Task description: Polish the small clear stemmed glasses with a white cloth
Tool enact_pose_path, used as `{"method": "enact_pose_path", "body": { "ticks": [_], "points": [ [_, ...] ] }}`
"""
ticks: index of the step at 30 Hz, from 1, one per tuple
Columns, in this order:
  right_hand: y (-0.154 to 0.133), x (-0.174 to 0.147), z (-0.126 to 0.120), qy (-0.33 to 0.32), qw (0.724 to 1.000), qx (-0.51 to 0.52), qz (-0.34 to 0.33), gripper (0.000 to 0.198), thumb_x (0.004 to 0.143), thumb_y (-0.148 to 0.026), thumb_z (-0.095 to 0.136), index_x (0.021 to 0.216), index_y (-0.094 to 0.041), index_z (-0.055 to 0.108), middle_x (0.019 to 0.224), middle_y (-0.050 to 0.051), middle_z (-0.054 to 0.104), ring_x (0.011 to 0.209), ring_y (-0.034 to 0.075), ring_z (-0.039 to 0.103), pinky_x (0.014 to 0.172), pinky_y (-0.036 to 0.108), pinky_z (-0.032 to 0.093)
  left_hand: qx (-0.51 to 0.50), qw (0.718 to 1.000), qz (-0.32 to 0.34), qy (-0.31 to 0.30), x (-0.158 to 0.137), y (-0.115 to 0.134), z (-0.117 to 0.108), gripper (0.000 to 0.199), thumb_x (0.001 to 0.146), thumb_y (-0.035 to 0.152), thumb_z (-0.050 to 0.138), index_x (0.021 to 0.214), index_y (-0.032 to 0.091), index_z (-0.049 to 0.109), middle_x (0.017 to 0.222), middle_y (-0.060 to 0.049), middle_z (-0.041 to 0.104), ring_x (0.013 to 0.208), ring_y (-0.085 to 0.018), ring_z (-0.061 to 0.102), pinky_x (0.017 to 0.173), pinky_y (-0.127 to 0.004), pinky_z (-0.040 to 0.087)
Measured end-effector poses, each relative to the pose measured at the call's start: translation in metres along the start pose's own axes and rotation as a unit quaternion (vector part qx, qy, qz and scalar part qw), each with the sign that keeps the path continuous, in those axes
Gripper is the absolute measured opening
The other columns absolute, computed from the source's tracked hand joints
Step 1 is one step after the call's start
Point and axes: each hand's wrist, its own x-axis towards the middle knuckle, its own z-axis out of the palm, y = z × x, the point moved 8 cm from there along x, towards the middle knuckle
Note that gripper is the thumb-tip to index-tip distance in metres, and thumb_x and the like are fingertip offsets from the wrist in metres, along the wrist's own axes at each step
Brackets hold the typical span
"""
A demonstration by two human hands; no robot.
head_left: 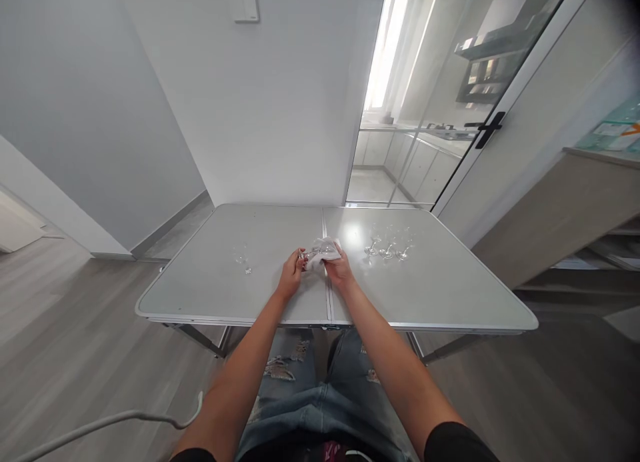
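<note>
Over the middle of the table, a clear stemmed glass [314, 251] is held tilted on its side between my two hands. The fingers of my left hand [290, 275] are closed on its foot end. Around its bowl, my right hand [340, 269] grips a white cloth [317, 262], which covers part of the glass. To the right stand several clear stemmed glasses [387, 253] close together. Another transparent item [247, 271], perhaps a glass, is on the left half; its outline is too faint to be sure.
The grey folding table [435, 295] has a metal rim and a centre seam. A pale wall [280, 129] rises behind it, with a glass door [415, 102] at the back right. Wooden shelving [565, 202] stands on the right. A grey cable [125, 417] shows at lower left.
</note>
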Motion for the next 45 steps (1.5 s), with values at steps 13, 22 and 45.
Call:
{"method": "enact_pose_path", "body": {
  "ticks": [13, 22, 45],
  "points": [
    [0.013, -0.008, 0.014, -0.037, 0.997, -0.038, 0.064, 0.047, 0.061, -0.019, 0.084, 0.103, -0.026, 0.066, 0.094, -0.002, 0.071, 0.080, 0.015, 0.064, 0.069, 0.023, 0.052, 0.064, 0.997, 0.043, -0.028, 0.001, 0.013, 0.005, 0.044, 0.102, 0.052, 0.040, 0.121, 0.018, 0.059, 0.099, -0.008, 0.065, 0.086, -0.019, 0.060, 0.081, -0.033, 0.052],
    [0.015, -0.005, 0.009, 0.017, 0.998, -0.023, 0.049, 0.035, 0.069, -0.031, 0.084, 0.097, -0.023, 0.065, 0.080, -0.003, 0.068, 0.069, 0.014, 0.062, 0.061, 0.024, 0.050, 0.082, 0.993, 0.069, -0.046, -0.004, 0.014, 0.011, 0.048, 0.094, 0.032, 0.054, 0.140, 0.021, 0.046, 0.129, -0.015, 0.056, 0.097, -0.019, 0.061, 0.080, -0.035, 0.059],
    [0.006, -0.012, 0.017, -0.029, 0.997, 0.003, 0.065, 0.054, 0.065, -0.019, 0.084, 0.114, -0.028, 0.062, 0.089, -0.003, 0.071, 0.075, 0.015, 0.067, 0.066, 0.025, 0.054, 0.059, 0.995, 0.050, -0.067, -0.002, 0.012, 0.013, 0.047, 0.100, 0.049, 0.046, 0.136, 0.019, 0.048, 0.121, -0.013, 0.061, 0.097, -0.021, 0.061, 0.083, -0.033, 0.054]
  ]
}}
